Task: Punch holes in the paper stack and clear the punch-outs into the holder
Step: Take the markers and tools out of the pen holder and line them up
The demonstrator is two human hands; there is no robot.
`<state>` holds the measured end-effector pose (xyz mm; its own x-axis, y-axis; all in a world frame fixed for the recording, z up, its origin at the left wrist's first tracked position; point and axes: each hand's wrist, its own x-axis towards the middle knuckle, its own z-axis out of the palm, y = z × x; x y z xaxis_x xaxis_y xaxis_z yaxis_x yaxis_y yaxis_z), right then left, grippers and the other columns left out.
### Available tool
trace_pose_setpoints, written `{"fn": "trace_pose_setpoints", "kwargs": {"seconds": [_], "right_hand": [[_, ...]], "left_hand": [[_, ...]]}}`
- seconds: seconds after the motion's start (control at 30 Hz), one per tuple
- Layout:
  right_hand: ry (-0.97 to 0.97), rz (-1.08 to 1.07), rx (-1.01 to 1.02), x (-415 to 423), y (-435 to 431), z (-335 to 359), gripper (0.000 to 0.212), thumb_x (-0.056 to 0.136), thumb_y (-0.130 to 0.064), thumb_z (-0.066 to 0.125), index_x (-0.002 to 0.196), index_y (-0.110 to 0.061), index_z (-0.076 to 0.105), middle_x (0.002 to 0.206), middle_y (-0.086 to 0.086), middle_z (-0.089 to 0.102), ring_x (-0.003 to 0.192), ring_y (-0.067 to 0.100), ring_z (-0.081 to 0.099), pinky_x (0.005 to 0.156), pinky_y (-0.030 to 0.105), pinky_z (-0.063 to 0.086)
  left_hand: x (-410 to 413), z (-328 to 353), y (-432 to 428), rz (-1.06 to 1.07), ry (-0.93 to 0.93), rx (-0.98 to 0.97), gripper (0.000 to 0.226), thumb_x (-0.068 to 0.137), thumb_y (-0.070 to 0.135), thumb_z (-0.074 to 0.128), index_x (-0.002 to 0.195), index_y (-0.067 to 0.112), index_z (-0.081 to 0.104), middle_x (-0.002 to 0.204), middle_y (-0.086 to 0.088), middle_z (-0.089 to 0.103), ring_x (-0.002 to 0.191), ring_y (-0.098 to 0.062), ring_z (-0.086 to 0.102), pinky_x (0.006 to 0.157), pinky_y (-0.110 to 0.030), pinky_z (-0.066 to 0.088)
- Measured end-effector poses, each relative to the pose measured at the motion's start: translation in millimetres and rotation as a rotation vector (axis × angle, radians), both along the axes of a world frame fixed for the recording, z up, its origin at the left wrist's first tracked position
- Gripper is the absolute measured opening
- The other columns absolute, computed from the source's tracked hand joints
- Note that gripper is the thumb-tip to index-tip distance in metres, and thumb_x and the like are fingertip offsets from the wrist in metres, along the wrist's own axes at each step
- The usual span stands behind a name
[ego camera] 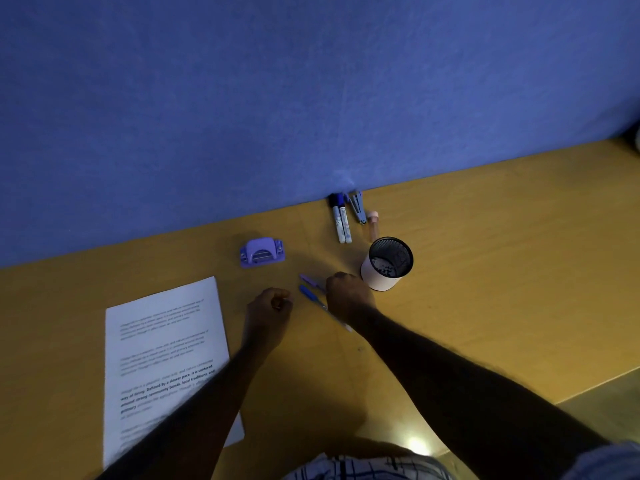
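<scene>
The white printed paper stack [162,355] lies flat at the left, with my left forearm crossing its lower corner. The purple hole punch [262,253] stands behind it, near the wall. At the right stands the holder [387,265], a black mesh cup with a pale sleeve and light specks at its bottom. My left hand [270,306] hovers between paper and pens, its fingers curled into a loose fist with nothing visible in it. My right hand [348,296] is curled, knuckles up, over the end of a purple pen [309,280]. A blue pen [310,293] runs under its wrist.
Two markers [341,220], a small stapler [357,206] and a pink capped tube [373,224] lie by the blue wall behind the holder. The yellow desk [502,271] ends in a front edge at the lower right.
</scene>
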<state>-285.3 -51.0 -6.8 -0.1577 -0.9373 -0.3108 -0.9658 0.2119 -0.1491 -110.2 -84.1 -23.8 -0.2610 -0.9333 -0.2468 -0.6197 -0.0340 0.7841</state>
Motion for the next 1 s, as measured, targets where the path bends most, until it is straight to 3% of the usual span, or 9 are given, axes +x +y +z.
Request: {"fn": "trace_pose_setpoints", "kwargs": {"seconds": [0.23,0.33,0.4,0.5,0.57,0.67,0.77,0.93,1.0], "right_hand": [[-0.097,-0.062,0.006,-5.3,-5.4,0.2,0.025,0.088,-0.018,0.054,0.107,-0.005,0.064,0.105,0.013,0.063,0.092,0.027,0.062,0.060,0.028,0.040],[-0.290,-0.228,-0.065,-8.3,-3.3,-1.2,0.018,0.080,-0.023,0.064,0.089,-0.008,0.066,0.087,0.008,0.064,0.074,0.020,0.061,0.049,0.026,0.041],[-0.456,-0.299,-0.129,-9.4,1.3,-3.3,0.012,0.077,-0.018,0.070,0.081,-0.010,0.062,0.079,0.003,0.061,0.069,0.017,0.058,0.053,0.027,0.042],[-0.611,-0.321,-0.201,-9.8,8.7,-4.7,0.013,0.081,-0.011,0.067,0.089,-0.011,0.057,0.076,-0.002,0.054,0.064,0.010,0.048,0.053,0.022,0.034],[-0.723,-0.383,-0.185,-5.9,12.7,-5.1,0.016,0.087,-0.012,0.061,0.101,-0.011,0.055,0.080,0.001,0.059,0.064,0.009,0.052,0.053,0.021,0.037],[-0.874,-0.448,-0.167,4.4,17.2,-4.4,0.007,0.096,-0.017,0.052,0.098,-0.013,0.058,0.083,0.004,0.064,0.067,0.014,0.059,0.058,0.032,0.049],[-1.002,-0.385,-0.109,16.6,22.0,1.8,0.012,0.099,-0.018,0.051,0.096,-0.011,0.060,0.075,0.001,0.065,0.060,0.010,0.060,0.054,0.026,0.051],[-1.019,-0.313,-0.071,28.9,26.0,2.4,0.011,0.097,-0.012,0.053,0.099,-0.008,0.063,0.083,0.004,0.067,0.067,0.013,0.066,0.061,0.026,0.057],[-0.886,-0.226,-0.147,26.7,26.5,-2.3,0.013,0.096,-0.017,0.056,0.099,-0.009,0.066,0.085,0.004,0.067,0.071,0.015,0.065,0.066,0.032,0.056]], "left_hand": [[0.2,-2.1,0.5,0.000,0.002,0.013,0.021,0.090,0.016,0.062,0.110,0.012,0.066,0.104,0.002,0.067,0.088,-0.002,0.057,0.065,-0.004,0.035],[1.6,-1.9,-0.4,0.004,0.003,0.011,0.021,0.090,0.016,0.062,0.110,0.011,0.066,0.103,0.002,0.067,0.088,-0.004,0.058,0.066,-0.005,0.036],[2.3,-2.5,-1.1,0.010,0.018,0.013,0.022,0.090,0.016,0.062,0.110,0.011,0.066,0.103,0.001,0.068,0.090,-0.006,0.060,0.068,-0.007,0.039],[2.2,-3.5,-0.9,-0.005,0.026,0.023,0.021,0.090,0.017,0.062,0.110,0.012,0.066,0.102,0.001,0.068,0.089,-0.007,0.061,0.069,-0.009,0.040],[1.5,-3.6,0.0,-0.001,0.039,0.032,0.019,0.090,0.017,0.062,0.108,0.013,0.066,0.100,0.003,0.067,0.087,-0.004,0.060,0.068,-0.008,0.040],[-4.1,-1.9,1.4,-0.010,0.105,0.076,0.017,0.092,0.022,0.060,0.106,0.014,0.066,0.096,0.004,0.066,0.087,-0.008,0.060,0.074,-0.017,0.045],[-13.5,5.7,5.4,0.038,0.284,0.188,0.019,0.093,0.028,0.059,0.096,0.013,0.069,0.085,-0.005,0.070,0.076,-0.016,0.062,0.068,-0.032,0.049],[-15.9,8.2,6.4,0.062,0.294,0.223,0.027,0.092,0.031,0.060,0.078,0.010,0.067,0.071,-0.010,0.065,0.066,-0.014,0.057,0.061,-0.032,0.044],[-12.4,8.5,3.6,0.089,0.292,0.230,0.027,0.092,0.030,0.060,0.080,0.008,0.070,0.076,-0.014,0.069,0.070,-0.017,0.060,0.066,-0.037,0.047]]}}
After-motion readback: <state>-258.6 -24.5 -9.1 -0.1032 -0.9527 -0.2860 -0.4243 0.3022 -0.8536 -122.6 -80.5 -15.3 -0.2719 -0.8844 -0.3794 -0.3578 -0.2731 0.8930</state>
